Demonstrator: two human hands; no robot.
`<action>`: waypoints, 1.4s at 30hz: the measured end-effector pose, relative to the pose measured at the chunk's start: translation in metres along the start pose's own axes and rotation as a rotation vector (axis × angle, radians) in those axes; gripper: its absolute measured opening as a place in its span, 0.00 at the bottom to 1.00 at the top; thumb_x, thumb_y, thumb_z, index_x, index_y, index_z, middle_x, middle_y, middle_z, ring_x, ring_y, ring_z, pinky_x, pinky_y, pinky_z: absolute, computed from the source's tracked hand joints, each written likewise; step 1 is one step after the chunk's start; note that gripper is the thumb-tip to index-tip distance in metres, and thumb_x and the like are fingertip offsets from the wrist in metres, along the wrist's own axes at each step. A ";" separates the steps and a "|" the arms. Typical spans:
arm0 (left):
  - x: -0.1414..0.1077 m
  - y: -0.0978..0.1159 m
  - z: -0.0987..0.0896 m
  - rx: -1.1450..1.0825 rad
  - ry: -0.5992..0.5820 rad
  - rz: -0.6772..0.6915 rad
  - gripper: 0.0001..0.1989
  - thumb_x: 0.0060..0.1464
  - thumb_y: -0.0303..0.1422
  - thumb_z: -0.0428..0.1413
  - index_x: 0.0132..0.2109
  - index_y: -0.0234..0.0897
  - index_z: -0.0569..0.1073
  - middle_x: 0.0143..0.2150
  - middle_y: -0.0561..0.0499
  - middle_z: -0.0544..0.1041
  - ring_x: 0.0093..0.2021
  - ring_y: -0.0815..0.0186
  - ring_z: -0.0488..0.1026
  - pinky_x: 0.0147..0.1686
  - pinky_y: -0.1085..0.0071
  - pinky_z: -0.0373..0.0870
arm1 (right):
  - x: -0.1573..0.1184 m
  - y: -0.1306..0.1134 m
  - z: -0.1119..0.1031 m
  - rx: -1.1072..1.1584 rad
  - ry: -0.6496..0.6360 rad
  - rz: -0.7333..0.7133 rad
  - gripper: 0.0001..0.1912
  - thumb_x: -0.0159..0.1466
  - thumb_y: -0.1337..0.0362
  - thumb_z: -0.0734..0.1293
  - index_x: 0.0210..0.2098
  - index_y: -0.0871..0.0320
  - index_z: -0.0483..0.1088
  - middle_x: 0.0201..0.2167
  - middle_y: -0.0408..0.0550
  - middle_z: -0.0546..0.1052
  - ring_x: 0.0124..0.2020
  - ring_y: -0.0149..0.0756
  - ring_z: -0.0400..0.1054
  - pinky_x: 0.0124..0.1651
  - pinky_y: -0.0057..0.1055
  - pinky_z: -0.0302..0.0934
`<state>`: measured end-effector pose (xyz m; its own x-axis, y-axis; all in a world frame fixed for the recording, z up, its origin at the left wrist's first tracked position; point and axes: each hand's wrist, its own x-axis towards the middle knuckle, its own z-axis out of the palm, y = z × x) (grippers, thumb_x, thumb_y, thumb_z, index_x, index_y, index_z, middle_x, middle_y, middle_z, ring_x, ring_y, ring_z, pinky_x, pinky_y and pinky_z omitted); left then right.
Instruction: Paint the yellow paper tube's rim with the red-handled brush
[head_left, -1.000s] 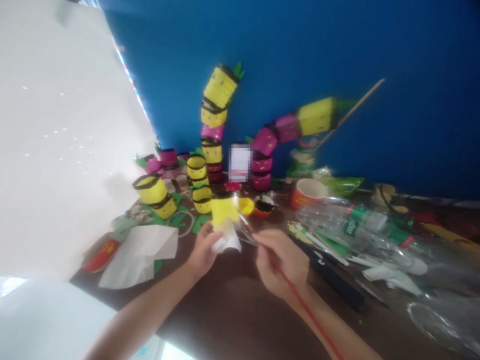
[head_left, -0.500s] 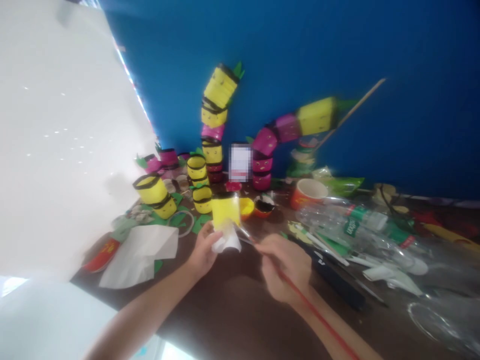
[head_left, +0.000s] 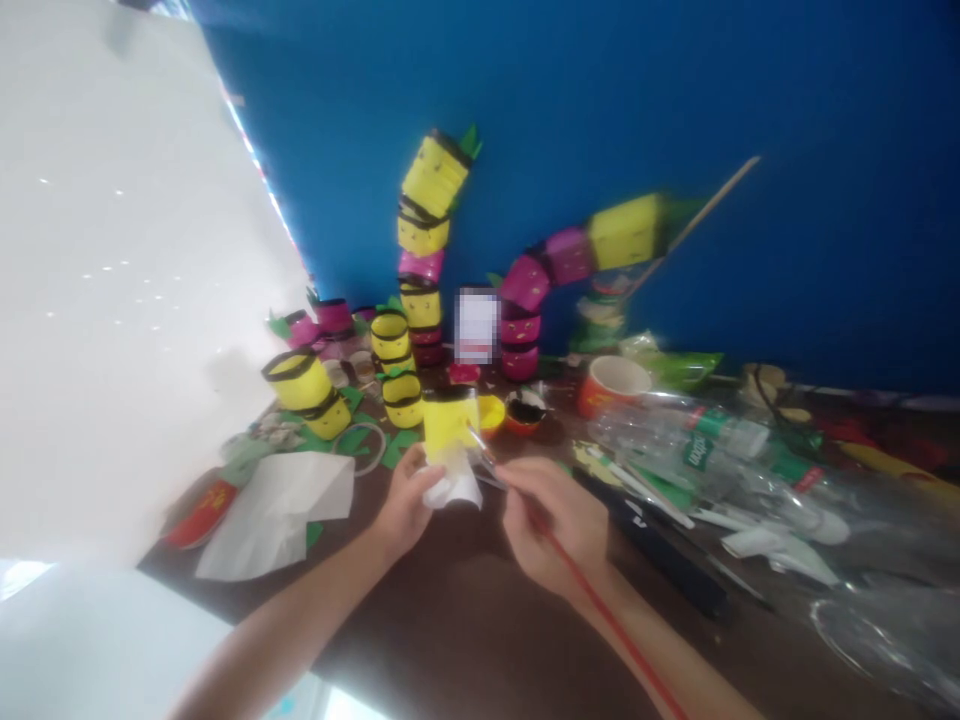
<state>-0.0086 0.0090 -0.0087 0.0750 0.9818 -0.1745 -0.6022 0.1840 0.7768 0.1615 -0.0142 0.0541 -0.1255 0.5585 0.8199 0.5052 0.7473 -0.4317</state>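
Note:
My left hand (head_left: 411, 497) is closed round the lower part of a yellow cup-like piece (head_left: 448, 424) with a dark rim. A crumpled white paper (head_left: 454, 484) hangs at the bottom of the piece, against my fingers. In my right hand (head_left: 559, 520) is a paintbrush (head_left: 581, 580) with a long red handle. Its tip meets or nearly meets the right side of the yellow piece; contact is too blurred to be sure of. Just behind stand a bowl of yellow paint (head_left: 491, 412) and a bowl of black paint (head_left: 525, 410).
Yellow and magenta cup stacks (head_left: 424, 235) rise along the blue wall (head_left: 570, 100). Clear plastic bottles (head_left: 675, 440), a black-handled tool (head_left: 660, 555) and an orange cup (head_left: 616, 385) lie or stand to the right. White paper (head_left: 277, 510) and a tape ring (head_left: 360, 448) lie left.
My right hand has shifted slightly left and up, bringing the brush tip from near the lower right edge of the yellow piece onto or over its side. My left hand holds nearly still.

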 end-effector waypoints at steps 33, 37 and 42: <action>-0.001 0.001 0.002 0.001 0.013 0.002 0.17 0.39 0.30 0.64 0.39 0.36 0.70 0.34 0.52 0.76 0.31 0.68 0.74 0.33 0.72 0.68 | 0.000 -0.001 -0.001 -0.069 0.023 -0.036 0.10 0.55 0.74 0.61 0.35 0.58 0.69 0.27 0.47 0.76 0.27 0.32 0.71 0.30 0.27 0.66; 0.001 0.000 0.000 0.015 0.029 0.013 0.17 0.39 0.31 0.64 0.39 0.36 0.70 0.34 0.51 0.76 0.31 0.69 0.73 0.33 0.73 0.68 | -0.003 -0.001 -0.005 -0.059 0.045 -0.072 0.08 0.55 0.73 0.60 0.31 0.57 0.68 0.24 0.46 0.75 0.26 0.32 0.71 0.31 0.29 0.66; 0.000 0.002 0.004 0.021 0.051 0.028 0.17 0.39 0.30 0.64 0.39 0.36 0.70 0.35 0.52 0.75 0.32 0.69 0.73 0.34 0.73 0.68 | 0.000 -0.001 -0.001 -0.082 0.034 -0.085 0.12 0.54 0.75 0.63 0.38 0.59 0.70 0.30 0.48 0.77 0.30 0.32 0.73 0.34 0.26 0.68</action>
<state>-0.0072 0.0091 -0.0046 0.0176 0.9830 -0.1829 -0.5865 0.1583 0.7943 0.1614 -0.0150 0.0548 -0.1419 0.4809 0.8652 0.5622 0.7586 -0.3294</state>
